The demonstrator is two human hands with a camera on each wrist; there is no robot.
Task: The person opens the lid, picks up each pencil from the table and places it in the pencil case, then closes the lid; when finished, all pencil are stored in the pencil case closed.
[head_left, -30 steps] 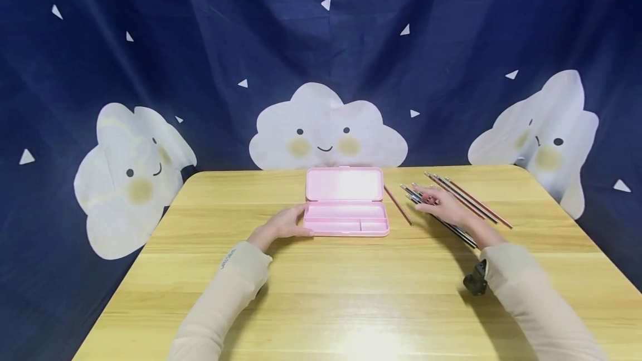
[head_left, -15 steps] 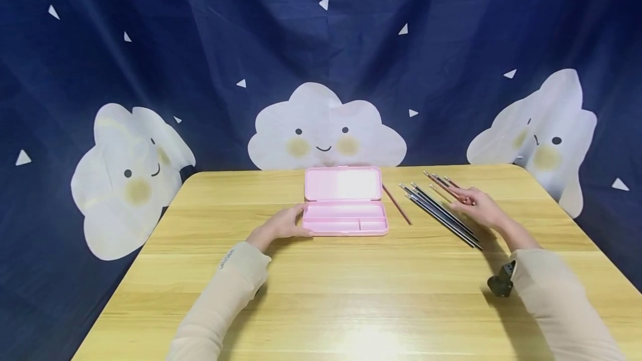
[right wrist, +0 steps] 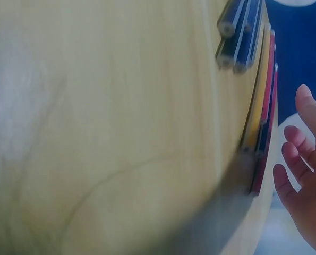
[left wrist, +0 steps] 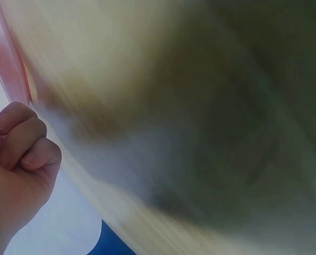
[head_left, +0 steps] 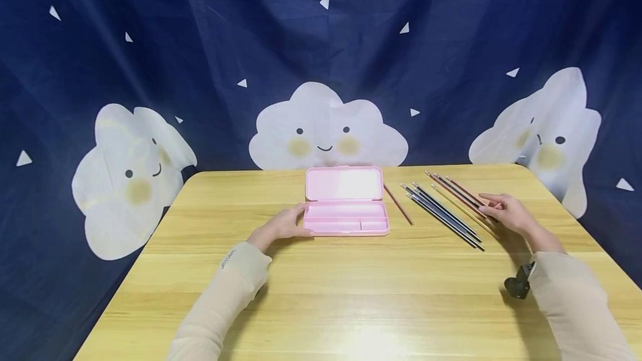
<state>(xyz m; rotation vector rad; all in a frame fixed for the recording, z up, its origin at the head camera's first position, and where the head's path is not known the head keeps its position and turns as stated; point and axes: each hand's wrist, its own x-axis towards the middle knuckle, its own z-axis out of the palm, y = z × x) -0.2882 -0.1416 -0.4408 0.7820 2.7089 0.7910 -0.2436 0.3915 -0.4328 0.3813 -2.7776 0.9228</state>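
Observation:
My left hand [head_left: 283,223] holds the left end of an open pink pencil case [head_left: 346,233], thumb at its front corner. In the left wrist view, several fingers [left wrist: 27,130] are curled beside the case's pink edge [left wrist: 14,64]. My right hand [head_left: 509,215] hovers at the near ends of the right-hand pencils, fingers loosely bent and nothing held. Beneath it lie a yellow pencil [head_left: 458,205], two reddish pencils [head_left: 463,186] and a dark one between these. Several dark blue pencils [head_left: 441,217] lie bundled to their left. In the right wrist view, the fingers [right wrist: 291,159] are apart from the pencils.
A single reddish pencil [head_left: 398,205] lies slanted just right of the case. The wooden table [head_left: 351,288] ends at a dark blue curtain [head_left: 215,43] printed with white clouds. A small black camera [head_left: 519,282] sits at my right wrist.
My right hand has moved right from the dark bundle across to the reddish pencils, uncovering the yellow pencil and the bundle. The left hand and case have stayed put.

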